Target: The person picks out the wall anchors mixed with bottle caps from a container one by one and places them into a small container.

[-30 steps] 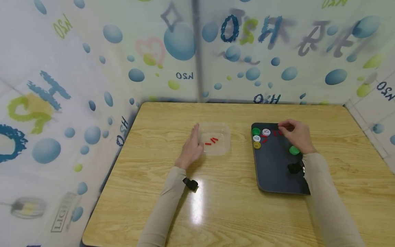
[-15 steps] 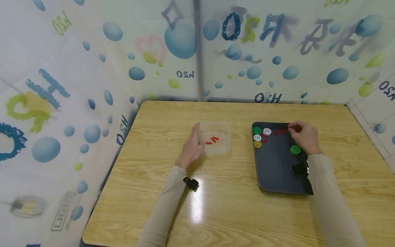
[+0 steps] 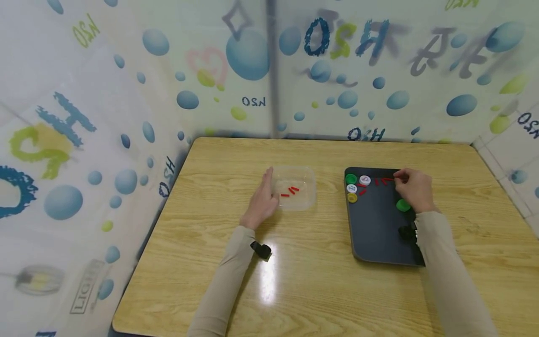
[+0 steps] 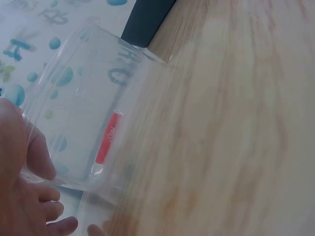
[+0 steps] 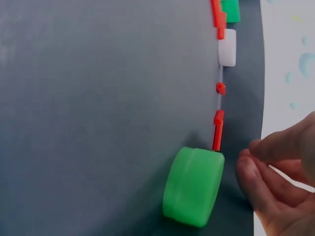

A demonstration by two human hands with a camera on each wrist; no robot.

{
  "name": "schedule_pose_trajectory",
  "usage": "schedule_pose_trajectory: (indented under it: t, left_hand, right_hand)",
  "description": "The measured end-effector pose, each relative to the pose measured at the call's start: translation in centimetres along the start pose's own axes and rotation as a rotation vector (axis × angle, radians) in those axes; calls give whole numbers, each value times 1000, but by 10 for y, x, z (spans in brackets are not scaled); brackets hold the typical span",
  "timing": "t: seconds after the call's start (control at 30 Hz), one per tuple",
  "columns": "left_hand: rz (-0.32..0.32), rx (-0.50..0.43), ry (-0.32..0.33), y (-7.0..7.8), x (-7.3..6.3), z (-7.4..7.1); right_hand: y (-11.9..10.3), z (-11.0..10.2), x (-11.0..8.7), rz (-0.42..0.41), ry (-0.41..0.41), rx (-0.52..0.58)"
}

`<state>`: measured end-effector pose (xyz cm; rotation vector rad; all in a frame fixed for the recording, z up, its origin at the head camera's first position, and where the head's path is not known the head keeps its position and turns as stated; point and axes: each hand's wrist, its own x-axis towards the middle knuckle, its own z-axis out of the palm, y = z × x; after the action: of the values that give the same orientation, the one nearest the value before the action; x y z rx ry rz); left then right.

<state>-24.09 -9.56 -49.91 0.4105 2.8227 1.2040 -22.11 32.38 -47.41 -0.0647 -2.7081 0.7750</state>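
My left hand (image 3: 262,202) grips the left wall of a clear plastic container (image 3: 310,192); in the left wrist view its curled fingertips lie at the container's edge. Inside lie three short red sticks (image 3: 292,191). Over the upper right part of a dark tray (image 3: 379,234), my right hand (image 3: 416,189) has thumb and index fingertips together, with nothing visible between them. In the right wrist view those fingertips are apart from a red stick (image 5: 217,135) and a green cap (image 5: 194,187). More red sticks (image 3: 362,192) lie along the tray's far side.
At the tray's far left corner sit a green cap (image 3: 350,179), two white caps (image 3: 364,180) and a yellow cap (image 3: 352,198). The wooden table (image 3: 311,281) meets a patterned wall (image 3: 227,117) at its far edge. A black wrist camera (image 3: 262,251) hangs below the left sleeve.
My right hand has moved right along the tray's far edge, then barely shifted. A red stick now shows beside its fingertips. My left hand and the container have stayed in place.
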Motion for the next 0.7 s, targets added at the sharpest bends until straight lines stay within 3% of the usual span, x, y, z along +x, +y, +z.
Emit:
schedule_pose_trajectory:
  t: [0.4,0.6,0.7]
  left_hand:
    - [-5,4,-12,0,-1,-1]
    - [-6,4,-2,0,-1,0]
    - [-2,-4,-5,0,-2,-1]
  right_hand:
    - [-18,11,2,75,-34,-180]
    - [-24,13,7,186,-116,-256]
    - [-22,15,8,181,-143,-263]
